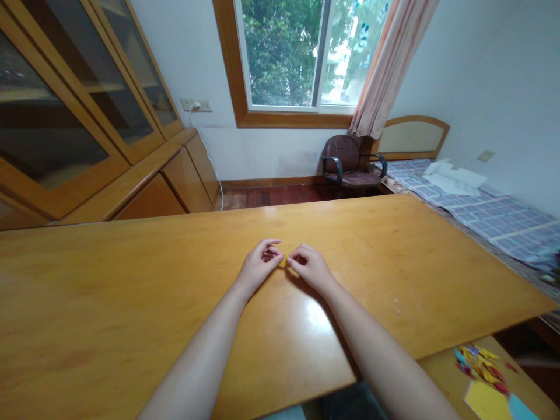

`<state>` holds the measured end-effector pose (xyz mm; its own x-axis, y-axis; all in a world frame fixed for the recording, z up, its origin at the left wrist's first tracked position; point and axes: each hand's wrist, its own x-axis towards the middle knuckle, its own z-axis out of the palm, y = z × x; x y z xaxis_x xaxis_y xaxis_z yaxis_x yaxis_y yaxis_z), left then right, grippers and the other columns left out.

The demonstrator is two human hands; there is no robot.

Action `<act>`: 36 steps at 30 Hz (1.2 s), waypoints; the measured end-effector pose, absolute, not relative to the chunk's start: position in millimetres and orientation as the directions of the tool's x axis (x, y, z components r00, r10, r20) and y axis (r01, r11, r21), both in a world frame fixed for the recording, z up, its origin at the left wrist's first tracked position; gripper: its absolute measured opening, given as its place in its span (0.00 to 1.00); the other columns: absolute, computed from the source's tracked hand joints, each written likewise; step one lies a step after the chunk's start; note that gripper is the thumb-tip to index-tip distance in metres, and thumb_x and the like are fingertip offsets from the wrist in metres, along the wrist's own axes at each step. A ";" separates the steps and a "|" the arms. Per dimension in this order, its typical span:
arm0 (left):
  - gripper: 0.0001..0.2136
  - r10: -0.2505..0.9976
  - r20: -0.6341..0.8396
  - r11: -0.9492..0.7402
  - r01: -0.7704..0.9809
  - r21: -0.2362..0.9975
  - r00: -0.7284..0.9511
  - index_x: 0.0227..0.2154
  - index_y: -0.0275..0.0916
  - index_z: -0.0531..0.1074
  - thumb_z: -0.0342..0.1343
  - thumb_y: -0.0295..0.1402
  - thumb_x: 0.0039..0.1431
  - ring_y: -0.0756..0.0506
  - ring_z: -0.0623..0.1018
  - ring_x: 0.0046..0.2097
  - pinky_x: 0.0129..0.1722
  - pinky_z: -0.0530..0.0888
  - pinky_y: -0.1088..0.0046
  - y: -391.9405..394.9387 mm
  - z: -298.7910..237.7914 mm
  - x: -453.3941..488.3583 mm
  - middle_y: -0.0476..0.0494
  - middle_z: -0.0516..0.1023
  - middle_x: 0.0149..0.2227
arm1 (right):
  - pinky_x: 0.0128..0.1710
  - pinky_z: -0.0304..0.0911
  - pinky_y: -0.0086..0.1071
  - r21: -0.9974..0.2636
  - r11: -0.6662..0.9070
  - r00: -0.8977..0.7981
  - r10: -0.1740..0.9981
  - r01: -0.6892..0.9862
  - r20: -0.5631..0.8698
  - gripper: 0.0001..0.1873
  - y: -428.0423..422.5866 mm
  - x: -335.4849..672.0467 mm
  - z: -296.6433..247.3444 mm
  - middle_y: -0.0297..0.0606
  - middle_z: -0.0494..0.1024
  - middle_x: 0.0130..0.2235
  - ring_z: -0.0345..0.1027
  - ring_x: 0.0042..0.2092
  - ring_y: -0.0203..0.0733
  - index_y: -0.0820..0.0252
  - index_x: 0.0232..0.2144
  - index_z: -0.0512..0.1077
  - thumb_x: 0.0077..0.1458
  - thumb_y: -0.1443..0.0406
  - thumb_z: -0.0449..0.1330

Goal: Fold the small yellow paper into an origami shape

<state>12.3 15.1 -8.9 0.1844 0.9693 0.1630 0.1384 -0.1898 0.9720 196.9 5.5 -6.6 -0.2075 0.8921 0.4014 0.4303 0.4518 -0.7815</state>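
Single head view, from above the near side of the worktop, faces forward and down past the hands toward the window.

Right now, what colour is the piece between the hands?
Yellow; the piece shows best in the head view.

This was a room in a home, seemingly a bedroom: a bed with a plaid cover and pale-panelled headboard stood along the right wall. A pink curtain hung by the window, glass-doored cabinets lined the left, and an armchair sat beyond the wooden surface.
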 end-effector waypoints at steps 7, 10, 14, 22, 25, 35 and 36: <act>0.18 0.974 0.111 -0.137 0.121 0.983 0.196 0.45 0.38 0.70 0.62 0.37 0.52 0.49 0.75 0.36 0.39 0.72 0.73 18.4 -12.0 12.8 0.48 0.74 0.33 | 0.31 0.61 0.29 -0.870 0.363 -0.105 0.931 0.333 0.348 0.07 7.9 201.7 -6.9 0.35 0.74 0.27 0.67 0.29 0.36 0.61 0.25 0.76 0.53 0.65 0.62; 0.16 0.969 0.089 -0.124 0.143 0.982 0.232 0.43 0.38 0.71 0.62 0.37 0.52 0.49 0.74 0.34 0.37 0.70 0.74 18.0 -12.2 12.9 0.50 0.73 0.31 | 0.30 0.62 0.28 -0.898 0.337 -0.081 0.941 0.282 0.328 0.08 8.3 203.1 -7.1 0.36 0.74 0.27 0.68 0.30 0.37 0.61 0.25 0.76 0.53 0.63 0.63; 0.17 0.967 0.094 -0.123 0.111 0.986 0.236 0.45 0.39 0.70 0.61 0.36 0.52 0.50 0.73 0.34 0.37 0.68 0.75 17.6 -12.2 12.6 0.52 0.71 0.31 | 0.30 0.63 0.28 -0.909 0.328 -0.111 0.944 0.256 0.310 0.08 6.6 202.8 -5.2 0.36 0.75 0.27 0.69 0.30 0.37 0.61 0.25 0.77 0.52 0.62 0.63; 0.22 0.968 0.065 -0.077 0.039 0.996 0.243 0.49 0.39 0.66 0.62 0.34 0.50 0.51 0.71 0.32 0.36 0.66 0.75 16.6 -7.1 13.9 0.53 0.70 0.29 | 0.31 0.63 0.29 -0.895 0.339 -0.151 0.939 0.290 0.307 0.08 4.4 202.1 -0.8 0.36 0.74 0.27 0.69 0.30 0.36 0.61 0.25 0.77 0.53 0.64 0.63; 0.22 0.965 0.068 -0.078 0.027 0.997 0.255 0.49 0.39 0.66 0.63 0.35 0.50 0.51 0.72 0.32 0.36 0.66 0.75 16.7 -8.1 13.7 0.53 0.70 0.29 | 0.31 0.63 0.29 -0.883 0.357 -0.168 0.933 0.304 0.319 0.08 4.4 201.8 -1.6 0.36 0.75 0.27 0.68 0.30 0.36 0.61 0.26 0.77 0.54 0.63 0.63; 0.23 0.969 0.060 -0.058 -0.016 0.998 0.240 0.49 0.40 0.62 0.61 0.34 0.51 0.51 0.74 0.32 0.37 0.68 0.74 17.6 -8.0 14.8 0.55 0.71 0.28 | 0.35 0.65 0.30 -0.875 0.379 -0.099 0.925 0.302 0.366 0.08 5.3 202.4 -6.8 0.37 0.78 0.33 0.70 0.32 0.37 0.59 0.36 0.78 0.57 0.64 0.59; 0.23 0.970 0.056 -0.053 -0.021 0.998 0.238 0.49 0.40 0.62 0.61 0.34 0.51 0.51 0.74 0.31 0.36 0.68 0.74 17.3 -7.0 14.8 0.55 0.71 0.28 | 0.34 0.65 0.30 -0.882 0.378 -0.098 0.926 0.283 0.365 0.08 5.0 202.4 -6.9 0.37 0.78 0.34 0.70 0.31 0.36 0.59 0.37 0.77 0.57 0.65 0.59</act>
<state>14.8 17.3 -7.0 0.2375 0.9698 0.0560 -0.0205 -0.0526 0.9984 202.4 5.0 -6.9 -0.0985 0.9256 0.3654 0.2828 0.3780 -0.8815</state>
